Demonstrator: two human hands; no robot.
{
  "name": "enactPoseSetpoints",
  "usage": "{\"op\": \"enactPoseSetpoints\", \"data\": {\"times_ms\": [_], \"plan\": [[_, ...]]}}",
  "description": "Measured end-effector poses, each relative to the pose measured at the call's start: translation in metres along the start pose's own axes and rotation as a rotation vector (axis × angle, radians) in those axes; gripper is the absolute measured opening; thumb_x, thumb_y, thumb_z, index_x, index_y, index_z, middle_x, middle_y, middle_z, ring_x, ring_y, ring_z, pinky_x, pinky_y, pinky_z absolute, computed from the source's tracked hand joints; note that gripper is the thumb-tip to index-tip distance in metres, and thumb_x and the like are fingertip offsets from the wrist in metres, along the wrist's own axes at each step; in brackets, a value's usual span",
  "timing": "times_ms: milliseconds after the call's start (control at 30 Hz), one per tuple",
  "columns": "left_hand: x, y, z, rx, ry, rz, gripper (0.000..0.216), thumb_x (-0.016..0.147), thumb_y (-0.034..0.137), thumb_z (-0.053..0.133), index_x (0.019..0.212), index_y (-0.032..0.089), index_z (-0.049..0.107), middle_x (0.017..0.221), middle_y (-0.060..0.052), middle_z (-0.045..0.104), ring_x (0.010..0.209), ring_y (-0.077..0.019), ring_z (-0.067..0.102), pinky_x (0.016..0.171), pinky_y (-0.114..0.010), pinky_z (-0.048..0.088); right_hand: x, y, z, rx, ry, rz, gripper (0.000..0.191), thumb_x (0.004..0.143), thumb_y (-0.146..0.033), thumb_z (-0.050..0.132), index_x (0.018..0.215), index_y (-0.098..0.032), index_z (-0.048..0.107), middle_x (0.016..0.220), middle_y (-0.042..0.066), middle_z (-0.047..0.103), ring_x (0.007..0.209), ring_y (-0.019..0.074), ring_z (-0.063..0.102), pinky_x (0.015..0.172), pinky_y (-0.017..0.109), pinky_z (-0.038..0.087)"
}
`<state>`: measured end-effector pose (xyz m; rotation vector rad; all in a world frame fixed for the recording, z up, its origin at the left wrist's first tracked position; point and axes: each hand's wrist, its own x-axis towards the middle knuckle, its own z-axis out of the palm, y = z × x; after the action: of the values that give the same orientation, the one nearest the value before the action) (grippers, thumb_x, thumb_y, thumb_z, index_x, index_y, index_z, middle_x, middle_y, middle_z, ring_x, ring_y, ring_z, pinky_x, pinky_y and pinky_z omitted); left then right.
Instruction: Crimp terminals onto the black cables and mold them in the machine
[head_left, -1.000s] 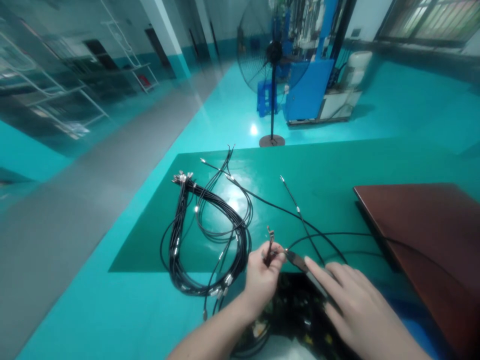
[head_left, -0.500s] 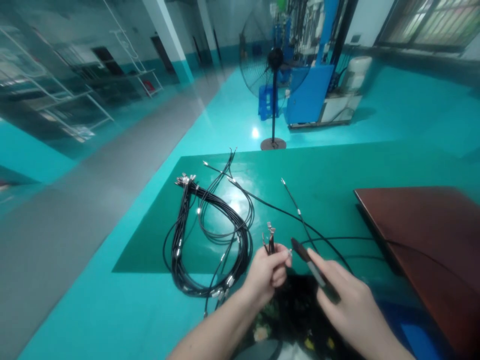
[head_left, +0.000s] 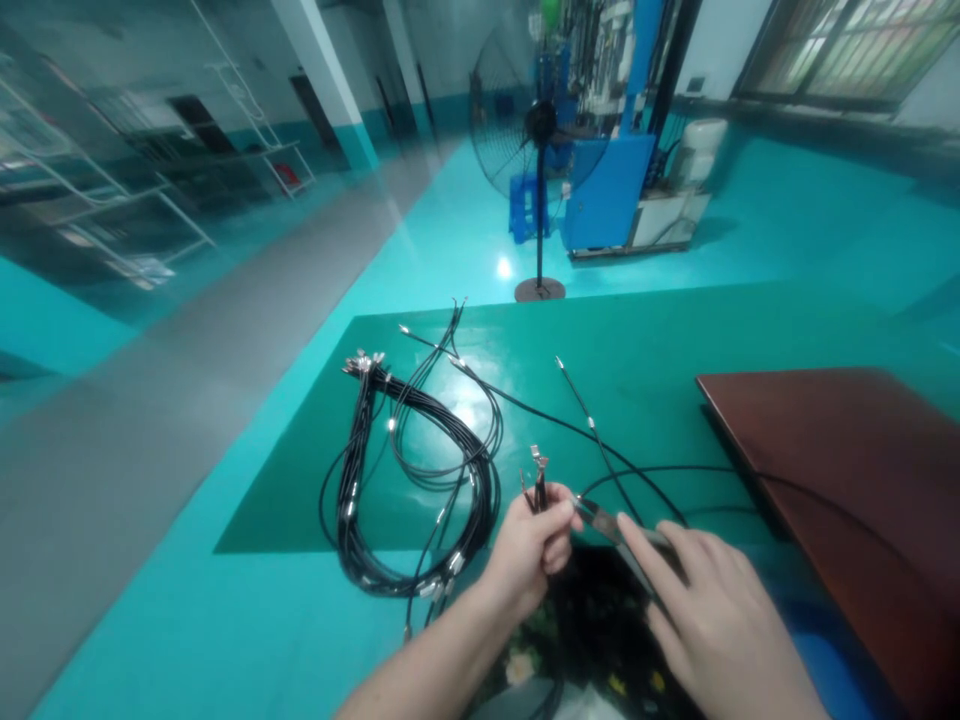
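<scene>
My left hand (head_left: 534,552) is closed round a few black cable ends (head_left: 537,476) with metal terminals that stick up above the fingers. My right hand (head_left: 712,615) grips a dark slender tool (head_left: 609,524), its tip touching the left thumb. A looped bundle of black cables (head_left: 409,470) with metal terminals lies on the green mat (head_left: 675,340) to the left of my hands. Loose single cables (head_left: 592,425) run across the mat beyond the hands.
A dark red-brown board (head_left: 847,470) lies at the right on the mat. Beyond the table stand a pedestal fan (head_left: 538,150) and a blue machine (head_left: 607,180) on the teal floor. Metal racks (head_left: 112,200) line the left side.
The right hand's tool lifted away from the left hand half a second ago and has now come back to touch it. The left hand raised the cable ends slightly.
</scene>
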<state>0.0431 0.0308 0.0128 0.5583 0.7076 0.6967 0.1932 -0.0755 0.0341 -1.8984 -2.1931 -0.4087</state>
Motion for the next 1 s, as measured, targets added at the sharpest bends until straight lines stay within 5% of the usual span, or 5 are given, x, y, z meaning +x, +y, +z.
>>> {"op": "enactPoseSetpoints", "data": {"times_ms": [1000], "plan": [[0.003,0.004,-0.005,0.026,0.022,0.039,0.025,0.067,0.026,0.065,0.075,0.015,0.044,0.055,0.005,0.05,0.031,0.0014,0.021,0.032,-0.016,0.008,0.011,-0.002,0.012,-0.034,-0.052,-0.119,0.054,0.076,-0.005,0.037,0.129,-0.012,0.04,0.083,0.011,0.054,0.071,0.0192,0.051,0.062,0.034,0.047]]}}
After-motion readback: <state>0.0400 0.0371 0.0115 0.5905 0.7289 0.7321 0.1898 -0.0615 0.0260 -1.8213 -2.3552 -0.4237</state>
